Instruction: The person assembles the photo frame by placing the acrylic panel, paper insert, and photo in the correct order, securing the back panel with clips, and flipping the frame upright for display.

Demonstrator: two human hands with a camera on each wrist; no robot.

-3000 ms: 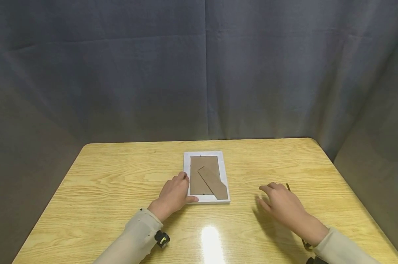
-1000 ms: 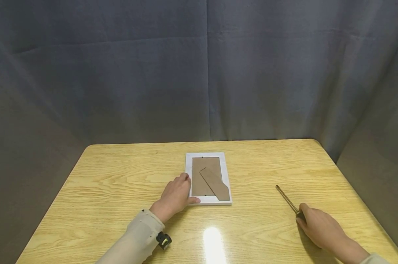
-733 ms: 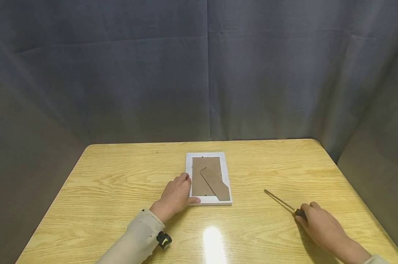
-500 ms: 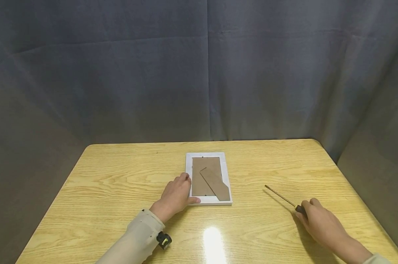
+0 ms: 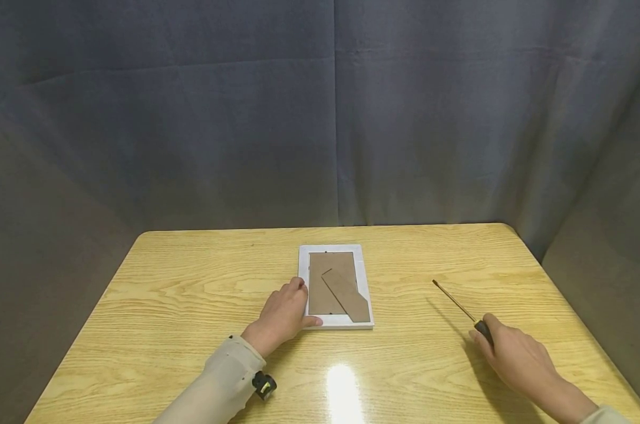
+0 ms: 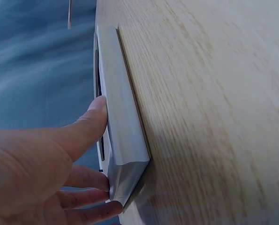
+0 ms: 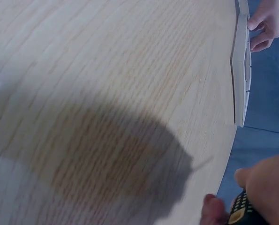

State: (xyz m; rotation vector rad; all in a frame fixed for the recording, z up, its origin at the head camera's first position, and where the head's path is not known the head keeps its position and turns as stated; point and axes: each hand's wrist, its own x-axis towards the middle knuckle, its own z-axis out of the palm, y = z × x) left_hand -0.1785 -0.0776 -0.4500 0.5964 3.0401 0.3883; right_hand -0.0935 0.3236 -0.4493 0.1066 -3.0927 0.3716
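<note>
"Where is the picture frame (image 5: pixel 335 321) lying?"

"It is lying face down between the two hands, much nearer the left. The left hand (image 5: pixel 280 312) is gripping its near left corner, the thumb pressing at the near edge and the fingers curling along the left side."

"And the right?"

"The right hand (image 5: pixel 521 359) is resting well apart from the frame, its fingers closing round a screwdriver (image 5: pixel 482 330). The slim metal shaft (image 5: pixel 456 302) is pointing up and leftward, its tip hovering off the table (image 5: pixel 193 265), with a thin shadow falling beside it."

"What is the frame showing of itself?"

"A smooth white rectangular border is surrounding a matte brown backing board (image 5: pixel 341 263). A brown stand leg (image 5: pixel 354 303) is lying flat and slanting across it, its wide end overlapping the near right corner. The screwdriver's dark handle is showing a ridged, knobbly texture in the right wrist view."

"And around them?"

"The tabletop is showing pale yellow wood grain and rounded far corners, and a bright reflection (image 5: pixel 345 391) is shining near the front. Grey-blue curtains (image 5: pixel 235 147) are hanging in soft creases behind. A light sleeve (image 5: pixel 221 374) is covering the left forearm, and a small black device (image 5: pixel 264 386) is sitting at that wrist."
</note>
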